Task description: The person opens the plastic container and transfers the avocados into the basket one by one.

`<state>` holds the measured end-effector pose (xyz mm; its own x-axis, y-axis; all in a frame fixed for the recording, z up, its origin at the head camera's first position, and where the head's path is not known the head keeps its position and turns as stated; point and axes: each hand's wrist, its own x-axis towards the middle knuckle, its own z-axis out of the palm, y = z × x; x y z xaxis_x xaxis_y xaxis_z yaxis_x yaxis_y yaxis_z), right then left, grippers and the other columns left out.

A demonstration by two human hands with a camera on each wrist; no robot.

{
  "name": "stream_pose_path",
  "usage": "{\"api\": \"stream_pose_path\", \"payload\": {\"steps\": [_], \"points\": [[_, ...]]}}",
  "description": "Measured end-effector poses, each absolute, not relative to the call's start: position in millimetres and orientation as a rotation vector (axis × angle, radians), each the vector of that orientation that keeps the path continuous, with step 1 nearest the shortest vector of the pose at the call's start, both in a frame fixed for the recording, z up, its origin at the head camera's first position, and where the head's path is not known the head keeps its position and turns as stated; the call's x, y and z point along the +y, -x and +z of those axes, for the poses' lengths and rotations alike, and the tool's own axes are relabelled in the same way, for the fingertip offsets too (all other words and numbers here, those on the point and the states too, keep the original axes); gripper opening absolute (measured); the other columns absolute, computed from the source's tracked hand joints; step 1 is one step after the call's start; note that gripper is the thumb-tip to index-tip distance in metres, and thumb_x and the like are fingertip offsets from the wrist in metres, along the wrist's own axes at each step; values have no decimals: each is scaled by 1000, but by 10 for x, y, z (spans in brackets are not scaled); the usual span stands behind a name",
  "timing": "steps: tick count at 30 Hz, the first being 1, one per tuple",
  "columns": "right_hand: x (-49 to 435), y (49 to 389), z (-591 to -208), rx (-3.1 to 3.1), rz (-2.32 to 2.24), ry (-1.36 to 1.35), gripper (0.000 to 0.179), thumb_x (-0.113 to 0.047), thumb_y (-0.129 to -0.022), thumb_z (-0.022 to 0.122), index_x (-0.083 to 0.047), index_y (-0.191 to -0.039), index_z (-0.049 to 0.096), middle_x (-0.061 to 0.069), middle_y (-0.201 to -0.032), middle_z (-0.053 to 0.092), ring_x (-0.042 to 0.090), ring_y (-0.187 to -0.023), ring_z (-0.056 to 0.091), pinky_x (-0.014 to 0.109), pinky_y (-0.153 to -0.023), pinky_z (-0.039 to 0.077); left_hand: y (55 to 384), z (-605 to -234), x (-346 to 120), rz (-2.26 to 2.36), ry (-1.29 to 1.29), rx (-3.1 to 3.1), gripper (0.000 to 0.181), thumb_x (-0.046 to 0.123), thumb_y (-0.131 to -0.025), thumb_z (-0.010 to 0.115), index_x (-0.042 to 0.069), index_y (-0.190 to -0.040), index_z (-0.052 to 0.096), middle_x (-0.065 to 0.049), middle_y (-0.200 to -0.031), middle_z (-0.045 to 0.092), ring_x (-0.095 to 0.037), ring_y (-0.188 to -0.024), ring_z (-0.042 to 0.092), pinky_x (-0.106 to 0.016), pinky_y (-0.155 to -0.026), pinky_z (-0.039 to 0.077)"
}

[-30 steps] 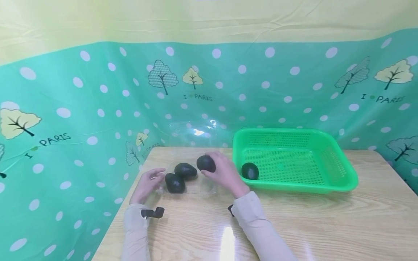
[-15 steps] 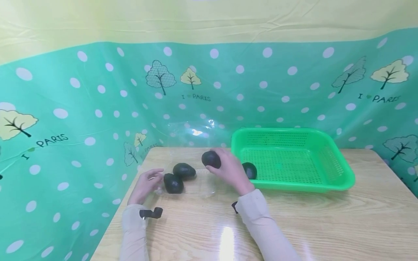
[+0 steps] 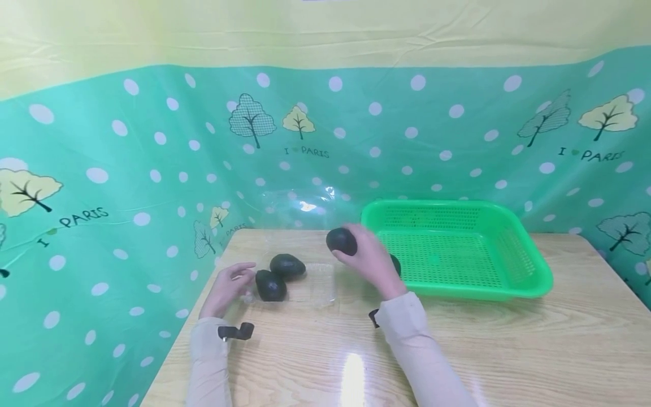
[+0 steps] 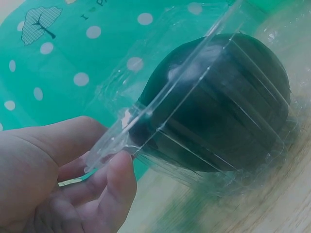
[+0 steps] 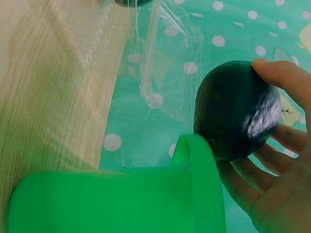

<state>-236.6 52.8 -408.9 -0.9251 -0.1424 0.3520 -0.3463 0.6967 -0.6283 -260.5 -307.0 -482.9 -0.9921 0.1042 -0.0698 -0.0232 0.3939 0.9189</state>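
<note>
My right hand (image 3: 371,257) holds a dark avocado (image 3: 341,242) up beside the left end of the green basket (image 3: 458,291). Thumb and fingers wrap one side of this avocado (image 5: 235,111) in the right wrist view, close over the basket's rim. Two more avocados (image 3: 271,285) lie at the left in a clear plastic clamshell box (image 3: 322,285) with its lid raised behind. The box's left edge is pinched by my left hand (image 3: 228,289), as the left wrist view shows with the fingers (image 4: 119,184) at the plastic rim. Another avocado (image 3: 396,265) in the basket is mostly hidden behind my right wrist.
The wooden table (image 3: 305,350) bears the box on the left and the basket on the right. Behind both hangs a green dotted curtain (image 3: 386,147), close to the table's back edge. The transparent lid (image 3: 300,212) stands up against it.
My right hand has lifted its avocado up and to the right, out of the box toward the basket. The left hand has stayed at the box's edge.
</note>
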Motion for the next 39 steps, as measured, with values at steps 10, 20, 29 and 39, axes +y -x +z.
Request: {"api": "stream_pose_path", "payload": {"steps": [10, 20, 29, 39], "points": [[640, 2415, -4077, -2619, 1139, -342, 62, -30, -84, 80, -9, -137, 55, 10, -135, 59, 29, -125, 55, 48, -105, 47, 2612, -4825, -3076, 1658, -82, 2527, 42, 9, -99, 54, -2, -139, 52, -24, -120, 61, -28, -101, 63, -28, -70, 59], [760, 2506, -4088, -2625, 1140, -300, 62, -30, -85, 78, -7, -138, 54, 14, -135, 58, 34, -125, 54, 54, -104, 46, 2607, -4824, -3081, 1658, -72, 2518, 42, 9, -99, 54, -1, -140, 51, -25, -122, 60, -33, -96, 64, -28, -68, 58], [881, 2531, -4074, -2664, 1141, -216, 67, -34, -87, 76, -7, -142, 49, 15, -141, 53, 35, -130, 50, 55, -107, 43, 2605, -4815, -3068, 1661, -65, 2510, 43, 11, -99, 55, 0, -140, 51, -25, -123, 59, -29, -86, 65, -28, -66, 58], [968, 2549, -4081, -2681, 1147, -157, 69, -33, -89, 74, -7, -146, 45, 16, -146, 49, 36, -134, 46, 55, -110, 40, 2611, -4823, -3076, 1654, -68, 2514, 43, 12, -99, 55, 0, -140, 51, -26, -123, 59, -21, -75, 66, -28, -65, 58]]}}
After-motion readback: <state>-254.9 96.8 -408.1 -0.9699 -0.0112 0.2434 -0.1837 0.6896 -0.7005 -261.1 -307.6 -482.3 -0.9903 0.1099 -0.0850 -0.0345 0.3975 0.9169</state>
